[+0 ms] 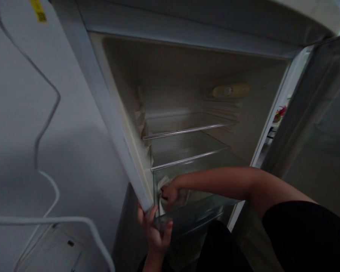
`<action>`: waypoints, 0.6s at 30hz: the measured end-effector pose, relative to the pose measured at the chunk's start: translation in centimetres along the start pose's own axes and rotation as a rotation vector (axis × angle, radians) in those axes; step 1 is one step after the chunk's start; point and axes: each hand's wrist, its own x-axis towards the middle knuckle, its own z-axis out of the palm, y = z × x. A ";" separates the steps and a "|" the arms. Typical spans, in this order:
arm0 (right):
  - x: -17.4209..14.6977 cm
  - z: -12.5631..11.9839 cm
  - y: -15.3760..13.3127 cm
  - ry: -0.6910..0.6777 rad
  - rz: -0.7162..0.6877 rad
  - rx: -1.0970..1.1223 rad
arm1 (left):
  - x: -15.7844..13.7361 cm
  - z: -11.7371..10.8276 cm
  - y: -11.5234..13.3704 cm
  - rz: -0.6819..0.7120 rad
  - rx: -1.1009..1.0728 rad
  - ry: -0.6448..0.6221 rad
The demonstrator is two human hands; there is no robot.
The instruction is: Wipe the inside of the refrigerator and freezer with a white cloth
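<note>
Deep in the lower part of an open refrigerator (pixel 124 124), my right hand (pixel 170 194) is closed on a white cloth (pixel 164 182). The cloth lies bunched under and around my fingers, against the left side of a clear drawer (pixel 204 204). My left hand (pixel 155 232) is at the drawer's front left corner, with fingers curled over the edge and the thumb on the front face. Its fingertips also come up against the lower end of the refrigerator's side wall. Above my right hand are two clear shelves with shiny front strips, an upper shelf (pixel 187 132) and a lower shelf (pixel 189 159).
The refrigerator door (pixel 317 151) stands open on the right. A yellowish lamp cover (pixel 231 90) is on the inner right wall. At left, a white cable (pixel 45 220) crosses in front of a pale wall (pixel 45 124). My knee (pixel 219 245) is below the drawer.
</note>
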 end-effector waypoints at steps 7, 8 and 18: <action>-2.9 1.0 -2.2 -0.335 -0.143 0.337 | 0.1 -0.1 0.1 -0.019 0.006 -0.011; -3.6 1.3 -2.3 -0.383 -0.141 0.465 | 0.1 -0.1 0.1 -0.014 0.006 -0.008; -17.9 -1.4 -2.0 -0.023 -0.089 0.674 | 0.2 -0.1 -0.2 0.000 -0.003 0.012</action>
